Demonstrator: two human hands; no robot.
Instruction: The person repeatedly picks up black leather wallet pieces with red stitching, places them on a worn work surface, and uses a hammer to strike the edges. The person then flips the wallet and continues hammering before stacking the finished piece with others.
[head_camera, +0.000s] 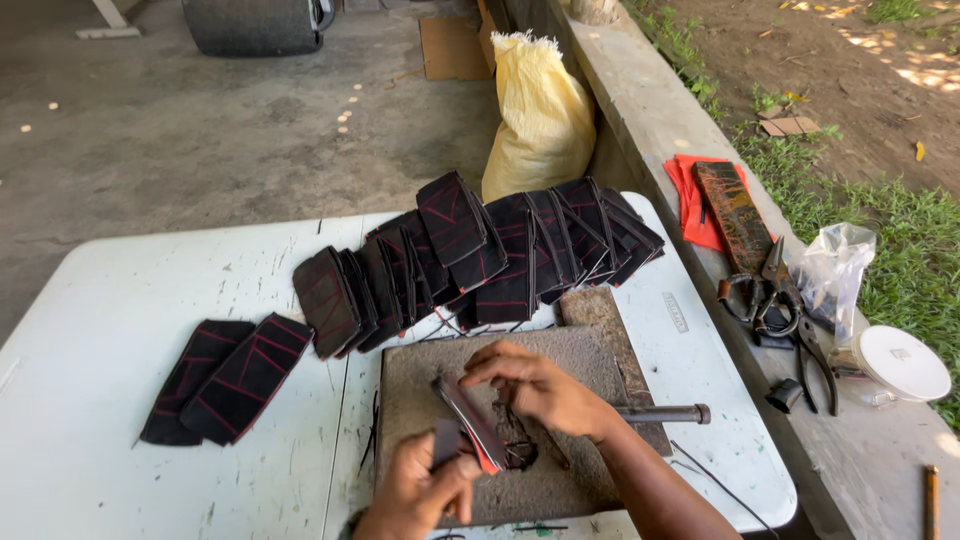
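Note:
My left hand (420, 490) and my right hand (535, 385) both hold a small folded black pouch with red lining (468, 420) over a grey stone slab (560, 350) on the white table (100, 340). The left hand pinches its near end, and the right hand's fingers press on its far end from above. Dark scraps (518, 445) lie on the slab just under the pouch. A metal rod (665, 412) rests on the slab behind my right wrist.
Several black pouches with red stitching fan out in a row (480, 250) across the table's far side; two more (225, 375) lie flat at left. A yellow sack (540, 115) leans on the concrete ledge, which holds pliers (790, 310), red cloth (690, 195), a plastic bag and a white lid (903, 362).

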